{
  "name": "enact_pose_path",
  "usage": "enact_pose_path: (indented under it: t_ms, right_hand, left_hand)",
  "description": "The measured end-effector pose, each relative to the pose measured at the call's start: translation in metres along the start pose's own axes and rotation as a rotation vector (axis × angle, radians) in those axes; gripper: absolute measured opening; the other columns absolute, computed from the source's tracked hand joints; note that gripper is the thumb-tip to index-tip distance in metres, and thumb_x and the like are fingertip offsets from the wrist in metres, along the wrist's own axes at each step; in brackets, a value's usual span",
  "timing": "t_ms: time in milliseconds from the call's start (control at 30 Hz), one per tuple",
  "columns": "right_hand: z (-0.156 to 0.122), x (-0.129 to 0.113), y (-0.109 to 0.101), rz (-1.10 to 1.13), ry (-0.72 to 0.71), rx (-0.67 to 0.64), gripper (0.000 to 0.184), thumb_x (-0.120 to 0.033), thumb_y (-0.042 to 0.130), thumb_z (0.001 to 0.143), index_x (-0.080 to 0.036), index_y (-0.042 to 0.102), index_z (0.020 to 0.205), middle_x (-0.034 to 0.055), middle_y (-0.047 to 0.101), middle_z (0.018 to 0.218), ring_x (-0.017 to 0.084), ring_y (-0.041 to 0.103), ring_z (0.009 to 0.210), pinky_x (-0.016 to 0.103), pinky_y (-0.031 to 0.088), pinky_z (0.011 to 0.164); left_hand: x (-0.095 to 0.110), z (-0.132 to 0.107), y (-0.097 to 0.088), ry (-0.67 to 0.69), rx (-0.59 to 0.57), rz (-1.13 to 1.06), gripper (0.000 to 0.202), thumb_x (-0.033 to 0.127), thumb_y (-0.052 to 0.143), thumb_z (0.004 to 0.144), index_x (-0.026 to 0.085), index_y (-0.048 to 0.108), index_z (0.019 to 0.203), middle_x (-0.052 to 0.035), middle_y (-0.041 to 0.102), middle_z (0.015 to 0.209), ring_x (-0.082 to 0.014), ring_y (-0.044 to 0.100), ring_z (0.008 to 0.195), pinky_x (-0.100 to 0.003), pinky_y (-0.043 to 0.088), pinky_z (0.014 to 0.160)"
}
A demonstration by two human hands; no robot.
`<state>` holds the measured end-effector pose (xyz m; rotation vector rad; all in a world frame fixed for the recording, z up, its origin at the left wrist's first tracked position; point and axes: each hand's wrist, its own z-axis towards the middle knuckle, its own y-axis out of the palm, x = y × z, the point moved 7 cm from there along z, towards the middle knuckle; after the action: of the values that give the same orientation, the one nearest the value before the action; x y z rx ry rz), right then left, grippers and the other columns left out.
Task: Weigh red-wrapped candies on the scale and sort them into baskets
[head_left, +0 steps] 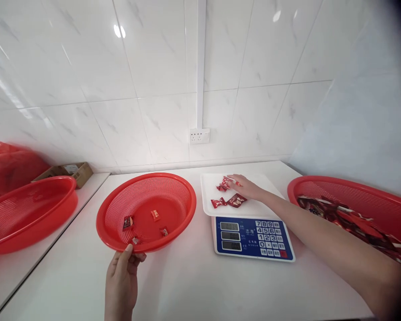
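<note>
My left hand (122,276) grips the near rim of a round red mesh basket (111,209) that holds several small red wrapped candies (155,215). My right hand (245,187) reaches over the white tray (262,206) of an electronic scale (252,238), fingers stretched flat and touching a small heap of red candy packets (224,183). Two more packets (235,200) lie on the tray just beside the hand.
A red basket (347,189) full of wrapped candies stands at the right under my forearm. Another red basket (36,214) sits at the left, with a red plastic bag (10,165) and a cardboard box (70,170) behind it. A wall socket (199,135) is on the tiled wall.
</note>
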<state>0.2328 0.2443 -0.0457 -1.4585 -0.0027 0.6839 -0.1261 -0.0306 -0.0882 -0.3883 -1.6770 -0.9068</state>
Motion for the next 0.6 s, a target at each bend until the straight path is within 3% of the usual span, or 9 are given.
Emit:
enact_pose_path:
  t_ms: [100,267,333,500,600]
  right_hand:
    - [0.002,-0.009,0.011,0.0,-0.027,-0.061,0.067,-0.062,0.032,0.09,-0.019,0.048,0.139,0.0147,0.043,0.146,0.033,0.036,0.136,0.049,0.033,0.107]
    - [-0.002,-0.041,0.033,-0.045,-0.133,-0.185,0.074,-0.072,0.044,0.08,-0.027,0.048,0.139,0.0119,0.033,0.153,0.036,0.02,0.142,0.062,0.02,0.109]
    - [-0.007,-0.051,0.036,-0.074,-0.18,-0.206,0.075,-0.072,0.045,0.079,-0.026,0.049,0.139,0.0117,0.032,0.153,0.036,0.018,0.143,0.06,0.02,0.11]
    - [-0.015,-0.063,0.025,-0.062,-0.298,-0.075,0.047,-0.053,0.045,0.087,-0.021,0.064,0.116,0.0111,0.058,0.129,0.028,0.047,0.125,0.044,0.038,0.102]
    - [-0.018,-0.064,0.019,-0.062,-0.328,-0.025,0.037,-0.048,0.044,0.089,-0.022,0.065,0.105,0.0091,0.064,0.114,0.025,0.054,0.11,0.04,0.045,0.09]
  left_hand:
    - [-0.004,-0.001,0.004,-0.01,-0.014,-0.006,0.031,0.044,0.076,0.061,0.018,0.06,0.056,-0.0004,0.061,0.053,-0.0134,0.057,0.055,-0.026,0.051,0.058]
    - [-0.005,-0.004,0.004,-0.029,-0.003,-0.023,0.032,0.044,0.079,0.06,0.017,0.061,0.058,-0.0001,0.062,0.054,-0.0126,0.056,0.055,-0.026,0.051,0.057]
    - [-0.004,-0.005,0.004,-0.03,-0.007,-0.012,0.034,0.045,0.079,0.059,0.017,0.06,0.056,-0.0005,0.061,0.054,-0.0128,0.056,0.055,-0.025,0.051,0.057]
    - [-0.002,-0.005,0.006,-0.036,-0.003,0.0,0.038,0.049,0.08,0.056,0.017,0.06,0.056,-0.0005,0.061,0.053,-0.0128,0.056,0.055,-0.024,0.051,0.057]
    - [-0.003,-0.005,0.007,-0.043,-0.004,-0.005,0.038,0.048,0.081,0.055,0.017,0.06,0.056,-0.0005,0.061,0.054,-0.0127,0.056,0.055,-0.024,0.051,0.056]
